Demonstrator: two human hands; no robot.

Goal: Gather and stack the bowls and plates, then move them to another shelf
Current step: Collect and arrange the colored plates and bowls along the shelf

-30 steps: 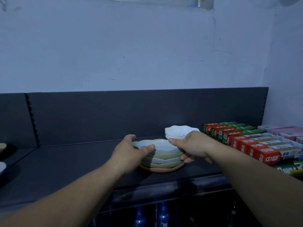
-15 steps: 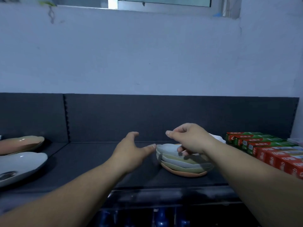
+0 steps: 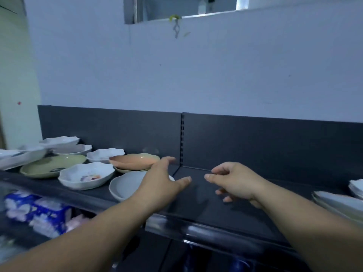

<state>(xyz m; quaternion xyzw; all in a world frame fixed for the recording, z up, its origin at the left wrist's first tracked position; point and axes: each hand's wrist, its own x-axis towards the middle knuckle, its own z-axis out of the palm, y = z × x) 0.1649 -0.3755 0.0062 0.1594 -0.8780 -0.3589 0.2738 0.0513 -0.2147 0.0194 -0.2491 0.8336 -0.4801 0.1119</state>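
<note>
Both your hands are empty: left hand [image 3: 160,185] spread above the grey plate [image 3: 125,185], right hand [image 3: 234,183] loosely curled. Loose bowls crowd left of it; reaching carelessly could knock the pink plate [image 3: 135,160]

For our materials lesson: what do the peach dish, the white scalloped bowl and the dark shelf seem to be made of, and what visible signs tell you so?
Peach dish: probably glazed ceramic, given its smooth, glossy sheen.
White scalloped bowl: likely glazed ceramic or porcelain, with a wavy moulded rim and a printed motif inside.
Dark shelf: apparently painted metal with a matt finish; a slotted upright shows behind.

Empty hands [image 3: 198,181] — bowls [image 3: 86,174] left.
</note>
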